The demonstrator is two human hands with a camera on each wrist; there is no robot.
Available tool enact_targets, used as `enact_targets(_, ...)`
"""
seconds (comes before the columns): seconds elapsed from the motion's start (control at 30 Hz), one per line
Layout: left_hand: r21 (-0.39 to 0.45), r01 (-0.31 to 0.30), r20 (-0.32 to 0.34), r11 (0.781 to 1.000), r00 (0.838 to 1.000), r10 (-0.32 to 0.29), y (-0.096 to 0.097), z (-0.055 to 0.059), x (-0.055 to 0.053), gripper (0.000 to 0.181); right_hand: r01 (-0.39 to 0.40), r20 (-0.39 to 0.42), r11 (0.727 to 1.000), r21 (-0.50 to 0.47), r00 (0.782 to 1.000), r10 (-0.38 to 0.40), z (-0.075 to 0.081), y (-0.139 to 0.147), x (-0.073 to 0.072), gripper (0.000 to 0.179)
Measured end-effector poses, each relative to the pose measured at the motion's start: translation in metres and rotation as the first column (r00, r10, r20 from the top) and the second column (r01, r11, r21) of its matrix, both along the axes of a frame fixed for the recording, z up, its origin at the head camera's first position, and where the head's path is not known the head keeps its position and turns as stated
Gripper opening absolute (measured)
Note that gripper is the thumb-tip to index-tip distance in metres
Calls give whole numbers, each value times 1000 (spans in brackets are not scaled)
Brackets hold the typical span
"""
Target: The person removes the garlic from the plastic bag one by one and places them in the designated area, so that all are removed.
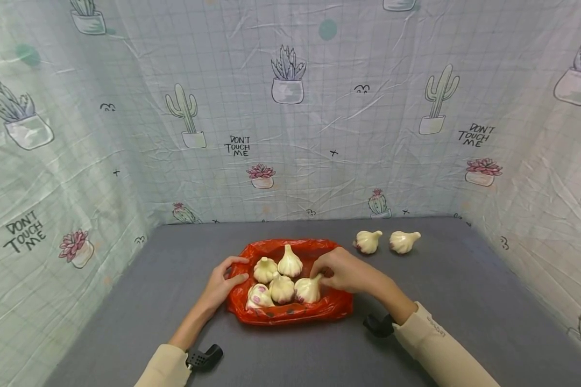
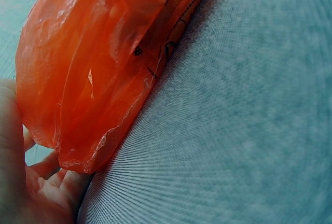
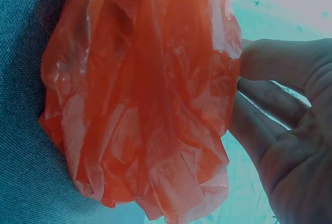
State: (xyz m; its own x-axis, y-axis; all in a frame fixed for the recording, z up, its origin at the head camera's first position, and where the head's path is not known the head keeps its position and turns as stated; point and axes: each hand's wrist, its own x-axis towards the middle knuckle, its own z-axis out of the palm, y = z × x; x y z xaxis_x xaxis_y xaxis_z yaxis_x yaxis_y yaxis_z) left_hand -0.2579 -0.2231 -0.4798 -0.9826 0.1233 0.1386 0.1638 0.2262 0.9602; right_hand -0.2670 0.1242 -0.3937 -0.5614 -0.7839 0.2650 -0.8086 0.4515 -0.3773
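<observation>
A red plastic bag (image 1: pixel 295 317) lies with its rim spread wide, several garlic bulbs (image 1: pixel 282 289) inside it. My right hand (image 1: pixel 351 271) reaches over the bag's right side, thumb and fingertips pinching the stem of the front-right garlic bulb (image 1: pixel 307 290). In the right wrist view, the bag's crinkled side (image 3: pixel 155 105) hides the fingertips and that bulb. At the bag's left end, my left hand (image 1: pixel 220 285) rests on the rim, thumb and index finger extended apart over it. The left wrist view has the lower fingers (image 2: pixel 49 187) loosely bent beside the bag's outer wall (image 2: pixel 93 89).
Two more garlic bulbs, one on the left (image 1: pixel 367 242) and one on the right (image 1: pixel 404 242), lie at the back right of the grey table (image 1: pixel 281 360). A fabric backdrop (image 1: pixel 329 188) with cactus prints encloses the back and both sides.
</observation>
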Motion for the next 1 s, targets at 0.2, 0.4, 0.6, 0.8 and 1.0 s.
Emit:
enact_targets(0.2, -8, -6, 3, 1000, 1000, 6, 0, 2, -1, 36, 14, -31, 1000, -6, 999, -14, 3, 0, 0, 15)
enact_targets(0.4, -17, -9, -9, 1000, 1000, 9, -1, 3, -3, 37, 29, -47, 999, -24, 998, -30, 6, 1, -1, 17)
enact_targets(0.6, -20, -4, -8, 1000, 1000, 4, -1, 2, -3, 36, 37, -37, 999, -39, 999, -38, 9, 3, -1, 18)
enact_targets(0.8, -18, -1, -5, 1000, 1000, 1, -1, 1, -2, 37, 41, -37, 997, -66, 998, -43, 12, 4, 1, 19)
enact_targets(1.0, -17, -9, -6, 1000, 1000, 9, -1, -1, -2, 35, 42, -37, 995, -88, 998, -45, 13, 8, 2, 18)
